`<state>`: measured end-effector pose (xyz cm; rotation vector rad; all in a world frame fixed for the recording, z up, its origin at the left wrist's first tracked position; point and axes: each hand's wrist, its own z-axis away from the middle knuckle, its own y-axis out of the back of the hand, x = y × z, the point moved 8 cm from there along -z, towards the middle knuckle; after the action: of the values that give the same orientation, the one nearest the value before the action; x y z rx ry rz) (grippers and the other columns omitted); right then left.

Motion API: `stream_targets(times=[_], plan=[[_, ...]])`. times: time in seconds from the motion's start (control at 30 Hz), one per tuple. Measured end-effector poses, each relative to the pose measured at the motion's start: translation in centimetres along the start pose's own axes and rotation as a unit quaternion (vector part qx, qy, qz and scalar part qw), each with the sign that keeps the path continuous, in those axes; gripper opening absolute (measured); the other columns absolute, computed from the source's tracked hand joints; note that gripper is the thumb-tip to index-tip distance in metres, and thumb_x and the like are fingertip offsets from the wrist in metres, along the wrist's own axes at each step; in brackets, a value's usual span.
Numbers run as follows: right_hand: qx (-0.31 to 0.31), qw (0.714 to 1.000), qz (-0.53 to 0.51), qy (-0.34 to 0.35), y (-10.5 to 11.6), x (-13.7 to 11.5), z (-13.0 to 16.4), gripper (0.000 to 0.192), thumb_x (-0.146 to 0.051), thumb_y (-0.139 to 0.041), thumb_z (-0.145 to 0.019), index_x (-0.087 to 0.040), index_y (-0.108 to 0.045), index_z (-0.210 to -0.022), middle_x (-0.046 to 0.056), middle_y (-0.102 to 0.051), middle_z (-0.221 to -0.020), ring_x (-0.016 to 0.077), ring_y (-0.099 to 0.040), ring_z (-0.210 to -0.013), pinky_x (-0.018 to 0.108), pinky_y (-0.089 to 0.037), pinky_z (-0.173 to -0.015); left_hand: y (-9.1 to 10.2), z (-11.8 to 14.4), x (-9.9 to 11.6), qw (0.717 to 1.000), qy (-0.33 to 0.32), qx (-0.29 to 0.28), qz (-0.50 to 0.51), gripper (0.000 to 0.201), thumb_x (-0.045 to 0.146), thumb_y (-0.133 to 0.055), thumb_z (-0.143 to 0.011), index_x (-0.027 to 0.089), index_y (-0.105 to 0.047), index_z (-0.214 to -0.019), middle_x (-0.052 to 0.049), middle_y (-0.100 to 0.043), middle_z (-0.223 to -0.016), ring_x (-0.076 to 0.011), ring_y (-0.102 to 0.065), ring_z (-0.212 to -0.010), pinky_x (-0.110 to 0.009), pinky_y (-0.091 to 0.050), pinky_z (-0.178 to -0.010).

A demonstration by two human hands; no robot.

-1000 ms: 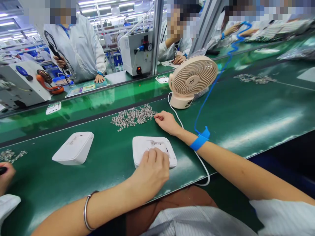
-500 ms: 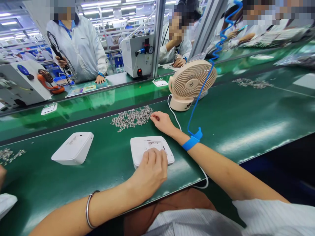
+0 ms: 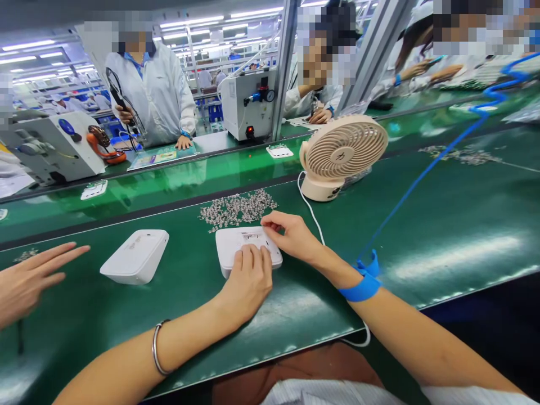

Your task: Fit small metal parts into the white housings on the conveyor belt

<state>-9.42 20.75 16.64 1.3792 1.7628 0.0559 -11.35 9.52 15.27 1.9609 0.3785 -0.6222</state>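
Note:
A white plastic device housing (image 3: 228,243) lies flat on the green table in front of me, small slots in its top. My left hand (image 3: 248,275) is closed over its near side, fingers together on the upper face. At its far right corner, my right hand (image 3: 289,233) has thumb and forefinger pinched; whatever is between them is too small or hidden to make out. A blue wrist strap (image 3: 363,287) circles my right wrist. Just behind the housing spreads a pile of small metal parts (image 3: 238,208).
A second white housing (image 3: 137,256) sits to the left, near another person's spread hand (image 3: 29,281). The beige fan (image 3: 343,154) stands behind my right hand, its white cable (image 3: 311,208) trailing forward. The strap's blue coiled cord (image 3: 426,174) runs up right. Co-workers sit and stand beyond the belt.
My right hand has moved from the edge of the metal parts pile to the housing's far right corner. At the left, another person's hand has come further into view.

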Motion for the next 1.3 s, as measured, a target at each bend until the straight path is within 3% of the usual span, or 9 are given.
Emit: stream_targets(times=[0.2,0.4,0.87,1.13,1.3], plan=[[-0.040,0.998,0.006,0.048,-1.2,-0.9,0.2,0.022,-0.004,-0.041,-0.081,-0.013,-0.061,-0.083,0.004,-0.053,-0.077,0.0133,-0.051,-0.068,0.023,-0.040,-0.063,-0.3,0.0,-0.1,1.000,-0.001,-0.004,0.016,0.038,0.020,-0.038,-0.086,0.007,-0.055,-0.118,-0.017,-0.061,-0.105,-0.0263,-0.058,-0.097,-0.034,-0.046,-0.081],[-0.039,0.998,0.011,0.057,-1.6,-1.0,0.2,0.018,-0.001,-0.043,-0.079,-0.013,-0.057,-0.076,0.002,-0.050,-0.072,0.0129,-0.048,-0.065,0.023,-0.038,-0.060,-0.2,-0.1,-0.3,1.000,0.005,-0.002,0.017,0.039,0.019,-0.038,-0.086,0.007,-0.054,-0.118,-0.016,-0.060,-0.106,-0.0252,-0.057,-0.096,-0.034,-0.046,-0.081],[-0.020,0.997,0.071,-0.004,-1.9,0.6,0.3,0.016,0.000,-0.051,-0.074,-0.014,-0.057,-0.073,0.004,-0.051,-0.081,0.0150,-0.049,-0.072,0.025,-0.040,-0.066,-0.5,0.0,-0.2,0.999,0.009,0.008,0.030,0.041,0.019,-0.036,-0.085,0.007,-0.054,-0.119,-0.015,-0.056,-0.121,-0.0262,-0.055,-0.100,-0.035,-0.044,-0.083],[-0.009,0.995,0.088,-0.049,-1.6,1.2,0.2,0.013,-0.003,-0.054,-0.073,-0.015,-0.056,-0.068,0.003,-0.051,-0.078,0.0153,-0.051,-0.072,0.025,-0.040,-0.065,-1.6,-0.3,-0.8,0.994,-0.001,-0.044,0.097,0.041,0.027,-0.037,-0.087,0.008,-0.052,-0.119,-0.018,-0.046,-0.133,-0.0253,-0.052,-0.102,-0.036,-0.042,-0.083],[-0.029,0.995,0.032,-0.089,-1.3,1.6,0.5,0.014,-0.006,-0.051,-0.077,-0.015,-0.060,-0.071,0.004,-0.056,-0.078,0.0156,-0.054,-0.071,0.025,-0.043,-0.063,-1.6,-0.4,-0.9,0.993,0.000,-0.053,0.101,0.038,0.026,-0.037,-0.087,0.010,-0.054,-0.117,-0.018,-0.047,-0.131,-0.0252,-0.052,-0.103,-0.036,-0.041,-0.083]])
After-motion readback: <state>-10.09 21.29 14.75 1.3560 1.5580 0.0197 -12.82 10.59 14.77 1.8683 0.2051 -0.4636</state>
